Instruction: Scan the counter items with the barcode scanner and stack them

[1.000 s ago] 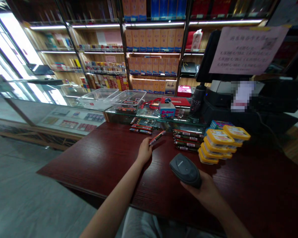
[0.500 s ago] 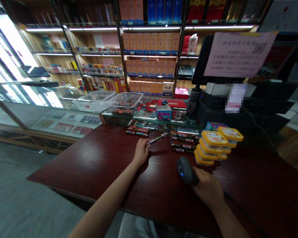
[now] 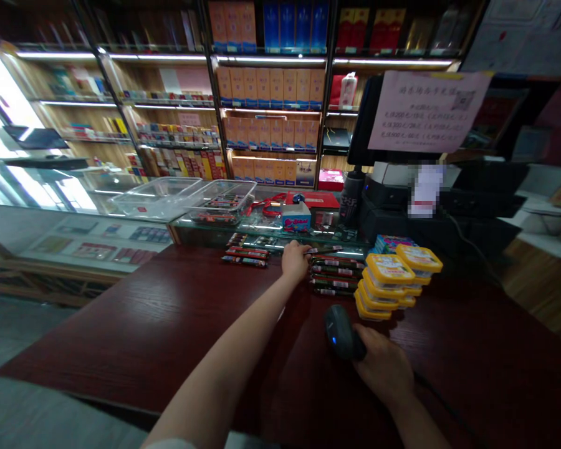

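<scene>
One end of the slim packet (image 3: 330, 250) is covered by the fingers (image 3: 303, 248) of the left hand (image 3: 293, 263), and its print is too small to be read. The handle of the scanner (image 3: 340, 333) is mostly hidden by the right hand (image 3: 387, 366), whose forearm (image 3: 418, 424) is cut off by the bottom edge. Much of the monitor (image 3: 361, 121) is covered by a pink sheet (image 3: 427, 112), below which a pale slip (image 3: 425, 190) is blurred into blocks.

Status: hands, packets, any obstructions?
Left hand holding slim packet at packet pile. Right hand gripping scanner. Yellow tubs close right of pile; nothing apparently blocking.
</scene>
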The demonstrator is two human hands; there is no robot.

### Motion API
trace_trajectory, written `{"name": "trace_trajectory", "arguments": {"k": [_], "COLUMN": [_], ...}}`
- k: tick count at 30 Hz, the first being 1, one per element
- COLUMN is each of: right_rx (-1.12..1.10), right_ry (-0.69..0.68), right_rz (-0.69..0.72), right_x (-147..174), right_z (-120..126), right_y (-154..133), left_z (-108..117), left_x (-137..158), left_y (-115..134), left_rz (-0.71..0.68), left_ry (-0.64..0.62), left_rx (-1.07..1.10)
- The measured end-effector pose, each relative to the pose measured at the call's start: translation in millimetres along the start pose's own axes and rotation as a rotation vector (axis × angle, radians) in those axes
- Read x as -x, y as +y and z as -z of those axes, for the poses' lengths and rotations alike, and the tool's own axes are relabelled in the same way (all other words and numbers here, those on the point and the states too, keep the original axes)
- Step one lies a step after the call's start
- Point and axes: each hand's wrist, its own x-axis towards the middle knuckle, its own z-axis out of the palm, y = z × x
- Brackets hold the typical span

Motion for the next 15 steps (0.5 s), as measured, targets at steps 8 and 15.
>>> {"name": "trace_trajectory", "arguments": {"k": [8,15], "right_rx": [0.004,-0.014], "right_ry": [-0.025,-0.013], "right_rz": [-0.015,-0.004], "right_x": [-1.5,-2.5], "right_z": [1.9,2.4], "right_y": [-0.5,-2.2], "left_z": [-43.1,-48.4], "left_x": [-24.3,-18.7], "left_y": [8.0,-13.0], "left_rz": [0.042,0.39], "left_ry": [-0.019,0.12], "left_rx": [0.164,0.378]}}
